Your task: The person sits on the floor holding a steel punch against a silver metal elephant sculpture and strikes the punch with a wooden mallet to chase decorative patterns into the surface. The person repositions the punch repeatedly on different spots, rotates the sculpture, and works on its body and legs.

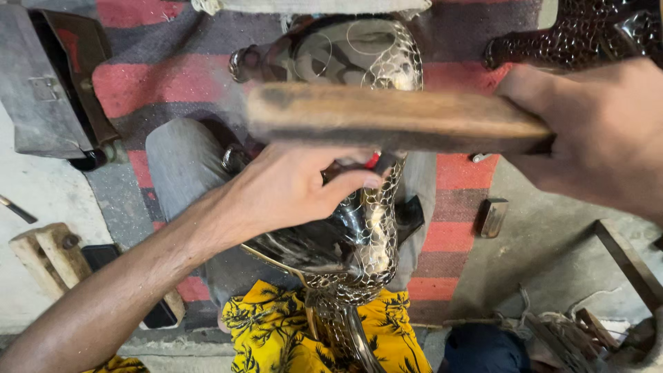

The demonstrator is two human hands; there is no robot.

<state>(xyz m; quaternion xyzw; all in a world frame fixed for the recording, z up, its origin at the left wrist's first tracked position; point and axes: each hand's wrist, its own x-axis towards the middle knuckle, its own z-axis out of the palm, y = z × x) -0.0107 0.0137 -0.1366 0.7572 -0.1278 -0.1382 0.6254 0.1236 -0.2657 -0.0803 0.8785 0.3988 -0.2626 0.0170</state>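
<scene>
One head-worn camera is looking steeply down from close above; the hammered, shiny metal vessel [359,228] is filling the frame's centre; the red-and-grey striped rug [138,90] is running across the top.

The left forearm is extended from the lower left corner towards the centre of the frame, ending in the left hand [293,190], which is laid palm down with fingers curled and thumb stretched rightwards. The right hand [597,135] is seen at the right edge, upper half, fingers wrapped closed in a fist-like grip.
</scene>
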